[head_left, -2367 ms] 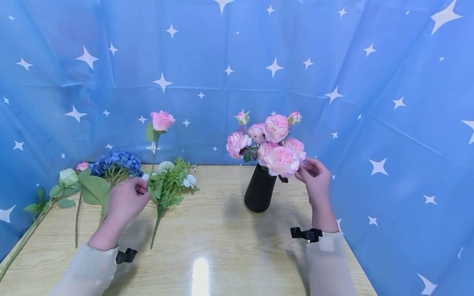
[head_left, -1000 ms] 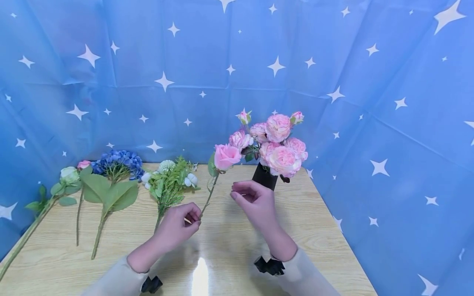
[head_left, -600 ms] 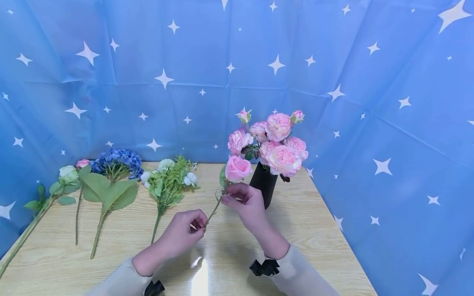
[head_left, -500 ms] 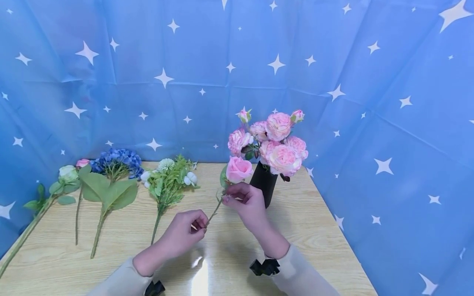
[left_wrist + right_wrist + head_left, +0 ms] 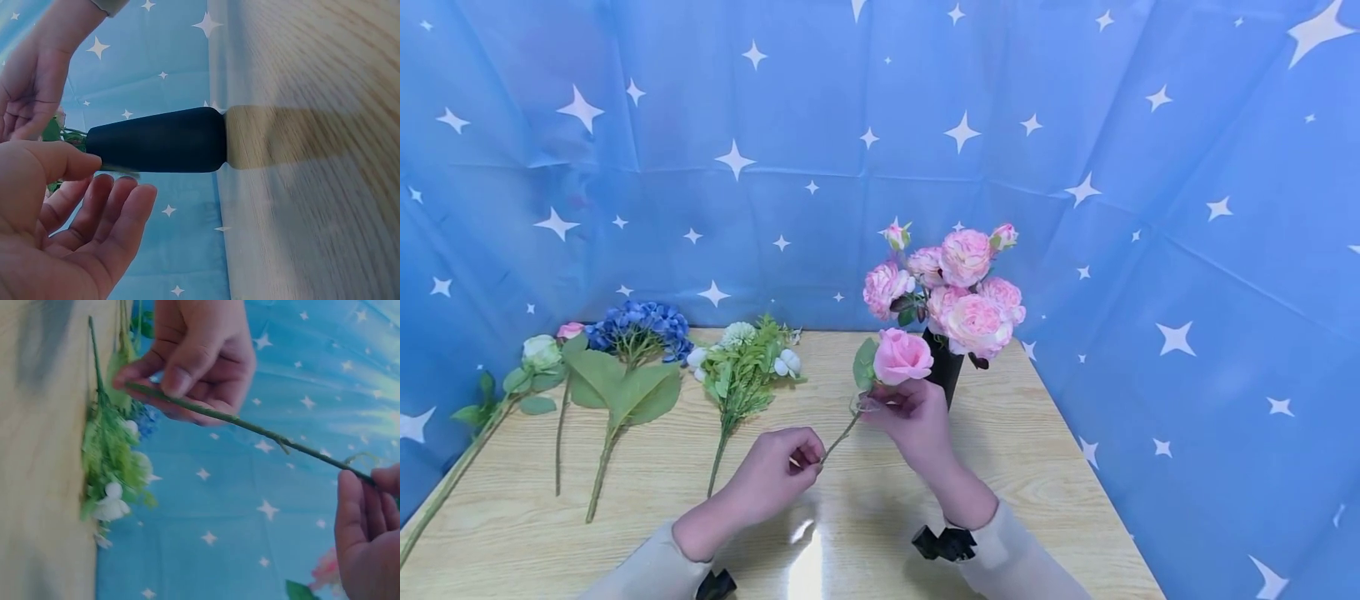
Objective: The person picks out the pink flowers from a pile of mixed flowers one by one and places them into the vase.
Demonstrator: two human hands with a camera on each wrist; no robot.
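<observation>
L hand [image 5: 782,467]: I pinch rose stem [image 5: 259,429] end | R hand [image 5: 917,425]: I pinch nr bloom [image 5: 903,357] | vase [image 5: 949,375] twd desk [image 5: 1037,500] back R corner: might tip if I bump it

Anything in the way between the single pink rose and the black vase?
The black vase has ruffled pink flowers crowding over its mouth; besides the right hand on the single pink rose, nothing else visible stands between.
</observation>
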